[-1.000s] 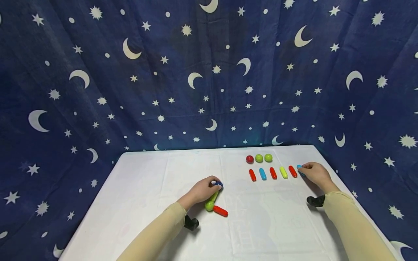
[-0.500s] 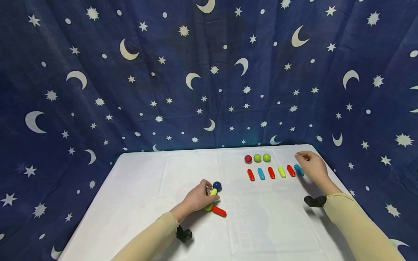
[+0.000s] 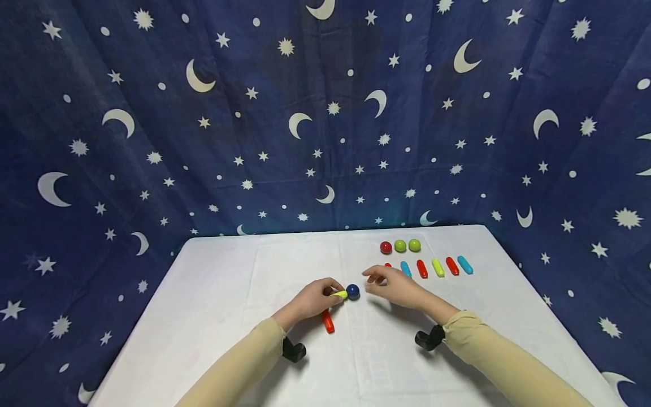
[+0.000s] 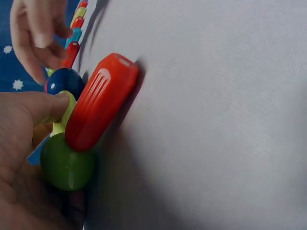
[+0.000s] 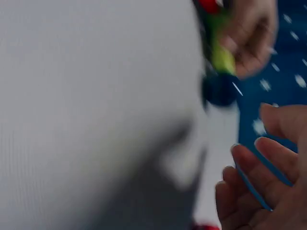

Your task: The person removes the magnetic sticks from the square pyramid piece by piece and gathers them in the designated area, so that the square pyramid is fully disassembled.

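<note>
My left hand (image 3: 312, 297) pinches a yellow toy rod (image 3: 340, 294) between thumb and fingers. A dark blue ball (image 3: 353, 291) sits at the rod's right end. In the left wrist view a green ball (image 4: 67, 162) joins its other end, and a red rod (image 4: 103, 100) sticks out from that ball. The fingers hide the green ball in the head view. Just right of the blue ball, apart from it, my right hand (image 3: 395, 286) hovers over the table with loosely bent fingers and nothing between them, as the right wrist view also shows.
Behind the right hand lies a row of loose rods, among them a blue rod (image 3: 465, 264), a yellow rod (image 3: 438, 267) and a red rod (image 3: 452, 265). Beyond them sit a dark red ball (image 3: 386, 247) and two green balls (image 3: 400, 246). A starry curtain (image 3: 325, 141) borders the white table (image 3: 244, 265).
My right hand has let go of the blue rod at the row's end and come left beside the blue ball. My left hand has regripped the yellow rod and turned the joined pieces clockwise.
</note>
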Tool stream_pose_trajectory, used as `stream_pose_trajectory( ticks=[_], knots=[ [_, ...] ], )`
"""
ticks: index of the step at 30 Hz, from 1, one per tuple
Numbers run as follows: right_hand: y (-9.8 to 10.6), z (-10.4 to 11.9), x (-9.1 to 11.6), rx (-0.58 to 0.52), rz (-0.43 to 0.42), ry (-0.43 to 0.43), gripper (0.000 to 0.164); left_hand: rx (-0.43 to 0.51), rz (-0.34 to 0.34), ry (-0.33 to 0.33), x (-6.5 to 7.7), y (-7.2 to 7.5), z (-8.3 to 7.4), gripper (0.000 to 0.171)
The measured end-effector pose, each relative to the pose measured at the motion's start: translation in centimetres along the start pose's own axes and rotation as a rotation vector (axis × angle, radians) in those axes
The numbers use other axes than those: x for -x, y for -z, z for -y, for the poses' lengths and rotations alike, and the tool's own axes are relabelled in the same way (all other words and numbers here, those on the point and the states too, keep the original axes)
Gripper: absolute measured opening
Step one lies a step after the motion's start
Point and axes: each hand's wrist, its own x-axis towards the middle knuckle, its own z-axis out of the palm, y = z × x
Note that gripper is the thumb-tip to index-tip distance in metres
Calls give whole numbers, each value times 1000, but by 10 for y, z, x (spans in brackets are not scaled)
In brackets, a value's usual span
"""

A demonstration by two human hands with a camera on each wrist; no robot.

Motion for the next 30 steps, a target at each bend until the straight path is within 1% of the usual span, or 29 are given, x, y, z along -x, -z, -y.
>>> stream_pose_trajectory(
  ticks=[1,3,4,8,18,24,30],
  knots=[
    [-8,2,-2,7,36,-9,39,5,5,1,-1,0,0,19],
    [-21,3,-7,30,63,-26,39,17,16,2,-2,1,-1,19],
    [-26,3,-9,36,65,-38,40,22,20,3,-2,1,-1,19],
    [-37,4,-16,69,35,-25,39,34,27,9,-2,3,-3,19],
    [-39,6,-16,92,26,-2,34,52,34,18,-1,6,-3,19],
    [-40,5,-15,85,32,-1,32,51,37,15,-1,6,-2,18],
    [-40,5,-14,70,51,24,33,51,41,16,1,5,0,18]
  ],
)
